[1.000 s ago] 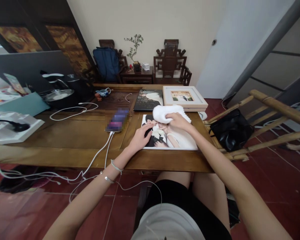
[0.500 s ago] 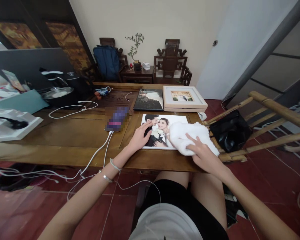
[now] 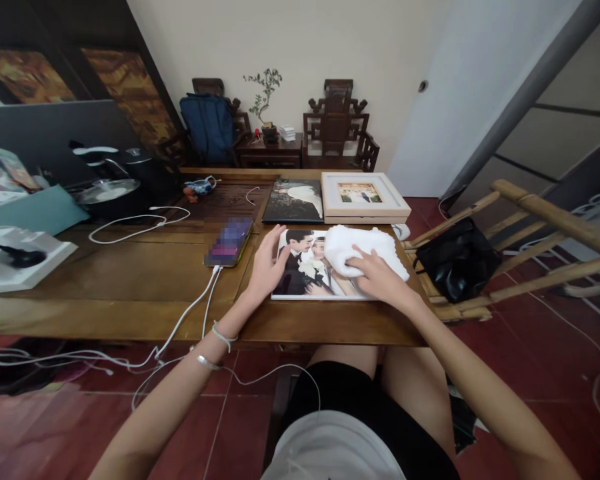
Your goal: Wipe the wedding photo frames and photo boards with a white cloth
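Observation:
A glossy photo print (image 3: 294, 275) of a couple lies flat near the table's front edge. My left hand (image 3: 267, 267) rests along its left edge, fingers stretched out and nothing held. A folded white fluffy towel (image 3: 380, 245) covers the right part of the print. My right hand (image 3: 380, 277) holds the towel from its near side, pressing it down on the photo, with the thumb and some fingertips against the cloth. Behind the print lie a dark photo panel (image 3: 290, 208) and a light wooden picture frame (image 3: 393, 195), stacked on another frame.
Left of my left hand a phone (image 3: 233, 240) lies on the wooden table (image 3: 145, 267), with white cables (image 3: 193, 303) hanging over the front edge. A power strip (image 3: 50, 267) and a lidded pot (image 3: 109, 190) stand further left. A bamboo chair (image 3: 525, 203) bears a black bag (image 3: 457, 260) at the right.
My right hand and the towel have moved left over the print, now covering more of its middle. My left hand has slid from the photo's face toward its left edge.

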